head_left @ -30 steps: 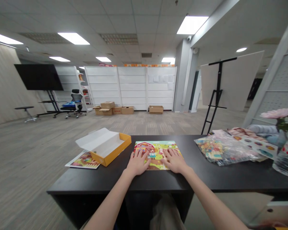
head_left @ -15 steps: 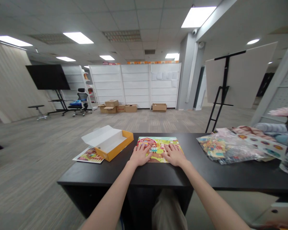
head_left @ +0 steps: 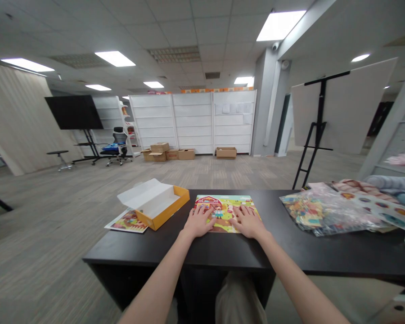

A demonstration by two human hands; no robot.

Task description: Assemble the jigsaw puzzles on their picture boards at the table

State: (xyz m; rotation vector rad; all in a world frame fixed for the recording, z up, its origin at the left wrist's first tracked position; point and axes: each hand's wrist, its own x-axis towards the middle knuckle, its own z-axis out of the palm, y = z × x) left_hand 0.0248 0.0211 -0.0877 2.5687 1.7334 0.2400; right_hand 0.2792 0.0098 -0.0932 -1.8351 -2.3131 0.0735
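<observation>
A colourful farm picture point(head_left: 222, 216), with a red barn and a small figure printed on it, lies flat on the black table point(head_left: 148, 246) in front of me. My left hand point(head_left: 199, 221) rests on its left part, fingers spread. Over the right part lies my right hand point(head_left: 248, 221), also flat with the fingers apart. Neither hand grips anything. Whether the picture is one sheet or joined pieces, I cannot tell.
To the left stands an open yellow box point(head_left: 165, 207) with a white inside, partly over a printed sheet point(head_left: 130, 221). On the right lie a clear plastic bag of colourful pieces point(head_left: 305, 210) and a card with round pictures point(head_left: 374, 207). Beyond are cardboard boxes point(head_left: 158, 153).
The whole view has shifted slightly, with things sitting a little lower and further right. Both hands stay flat on the picture, with almost no movement.
</observation>
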